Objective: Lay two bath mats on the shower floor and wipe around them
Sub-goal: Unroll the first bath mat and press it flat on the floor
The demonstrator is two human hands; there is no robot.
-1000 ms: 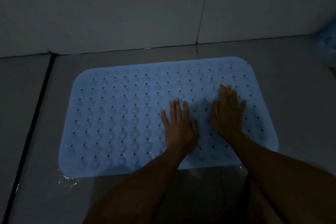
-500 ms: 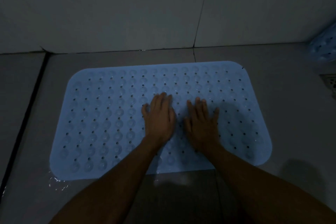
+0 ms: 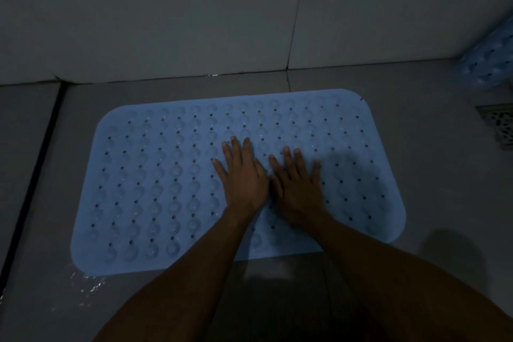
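A dark floor joint (image 3: 36,169) runs down the left of a dim shower floor (image 3: 449,175), with water glinting by the near-left corner of a blue mat (image 3: 155,189) that lies flat, close to the wall (image 3: 166,14). At the mat's middle, the left hand (image 3: 244,183) rests palm down with fingers straight and spread, gripping nothing; just beside it the right hand (image 3: 298,191) does the same, thumbs nearly touching. The step appears to be pressing the mat down so its suction cups take hold. It would go best with firm, even weight worked outward from the centre to each corner, the near-left one included, so no edge is left lifted. To the right sits a drain (image 3: 498,125), which the second mat should probably leave uncovered. That second mat (image 3: 491,61), rumpled, waits at the far-right edge against the wall, not yet laid.
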